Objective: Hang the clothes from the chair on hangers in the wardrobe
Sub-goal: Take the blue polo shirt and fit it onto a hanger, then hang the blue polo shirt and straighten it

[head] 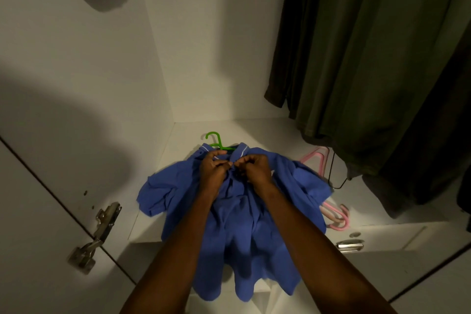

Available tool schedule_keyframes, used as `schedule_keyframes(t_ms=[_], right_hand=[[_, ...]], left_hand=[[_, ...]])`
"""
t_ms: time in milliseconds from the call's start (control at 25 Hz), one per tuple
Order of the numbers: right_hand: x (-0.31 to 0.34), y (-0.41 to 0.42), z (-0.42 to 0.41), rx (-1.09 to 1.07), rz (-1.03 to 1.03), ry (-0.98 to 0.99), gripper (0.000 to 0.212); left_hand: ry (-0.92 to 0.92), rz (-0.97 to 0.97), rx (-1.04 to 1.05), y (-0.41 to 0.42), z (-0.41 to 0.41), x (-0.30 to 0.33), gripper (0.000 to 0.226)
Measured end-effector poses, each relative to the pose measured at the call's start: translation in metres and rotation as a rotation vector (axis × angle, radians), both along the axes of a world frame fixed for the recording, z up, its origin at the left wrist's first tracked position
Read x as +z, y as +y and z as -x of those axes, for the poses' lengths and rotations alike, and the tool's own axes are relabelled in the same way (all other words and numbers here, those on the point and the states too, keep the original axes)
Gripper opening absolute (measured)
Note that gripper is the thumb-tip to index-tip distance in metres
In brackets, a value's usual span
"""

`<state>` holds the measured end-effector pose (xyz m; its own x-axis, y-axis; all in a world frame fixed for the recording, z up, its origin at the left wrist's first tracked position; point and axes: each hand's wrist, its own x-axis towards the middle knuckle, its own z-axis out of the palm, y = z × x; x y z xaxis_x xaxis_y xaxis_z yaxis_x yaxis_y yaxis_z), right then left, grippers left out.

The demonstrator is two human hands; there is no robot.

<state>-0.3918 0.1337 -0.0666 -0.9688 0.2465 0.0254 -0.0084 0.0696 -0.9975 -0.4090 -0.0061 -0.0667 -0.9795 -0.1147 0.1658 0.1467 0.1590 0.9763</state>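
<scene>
Blue shirt (237, 214) lies spread on the white wardrobe shelf (280, 132), lower part draped over the front edge, with a green hanger (216, 141) inside it, hook sticking out past the collar. Left hand (216, 168) and right hand (254, 169) sit close together at the collar, fingers of each curled and pinching the shirt's front opening just below it. Pink hangers (336, 214) lie on the shelf just right of the shirt, partly under its sleeve; dark green clothes (377, 58) hang above right, a metal hinge (102, 227) at lower left.
</scene>
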Motion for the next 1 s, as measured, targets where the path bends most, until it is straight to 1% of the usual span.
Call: schedule_keyframes(t_ms=[120, 240, 360, 520, 560, 600, 680, 720, 760, 800, 840, 880, 920, 1000], right_hand=[[0.001, 0.0, -0.003, 0.034, -0.093, 0.024, 0.022], [0.002, 0.001, -0.002, 0.04, -0.118, 0.049, 0.025], [0.002, 0.001, -0.002, 0.057, -0.137, 0.044, 0.022], [0.001, 0.001, -0.002, 0.021, -0.155, 0.047, 0.024], [0.002, 0.0, -0.003, 0.007, -0.156, 0.045, 0.023], [0.002, -0.001, -0.003, -0.005, -0.149, 0.033, 0.022], [0.003, -0.003, -0.003, -0.018, -0.115, -0.009, 0.02], [0.007, 0.0, 0.0, -0.034, -0.106, -0.025, 0.019], [0.012, 0.004, 0.003, -0.067, -0.118, -0.025, 0.016], [0.017, 0.011, 0.01, -0.108, -0.155, -0.01, 0.012], [0.024, 0.02, 0.015, -0.143, -0.244, 0.005, 0.007], [0.029, 0.03, 0.022, -0.165, -0.384, 0.02, 0.006], [0.032, 0.04, 0.028, -0.157, -0.552, 0.008, 0.014], [0.03, 0.06, 0.041, -0.053, -0.865, -0.129, 0.038]], left_hand=[[-0.017, 0.022, -0.015, 0.002, -0.001, 0.002, 0.035], [-0.054, 0.013, -0.054, 0.002, -0.002, 0.004, 0.025], [-0.086, 0.012, -0.037, 0.004, -0.006, 0.005, 0.016], [-0.15, -0.04, -0.063, -0.006, -0.005, 0.015, 0.018], [-0.127, -0.03, -0.032, -0.011, -0.001, 0.015, 0.016], [-0.062, 0.059, 0.041, -0.017, 0.003, 0.016, 0.012], [0.098, 0.398, 0.263, -0.027, 0.018, 0.022, 0.007], [0.148, 0.54, 0.347, -0.029, 0.027, 0.029, 0.008], [0.156, 0.638, 0.357, -0.03, 0.037, 0.038, 0.013], [0.093, 0.712, 0.317, -0.03, 0.047, 0.049, 0.022], [-0.014, 0.777, 0.263, -0.029, 0.056, 0.058, 0.031], [-0.142, 0.834, 0.206, -0.029, 0.065, 0.064, 0.037], [-0.252, 0.877, 0.149, -0.03, 0.074, 0.068, 0.042], [-0.397, 0.896, 0.063, -0.03, 0.089, 0.064, 0.049]])
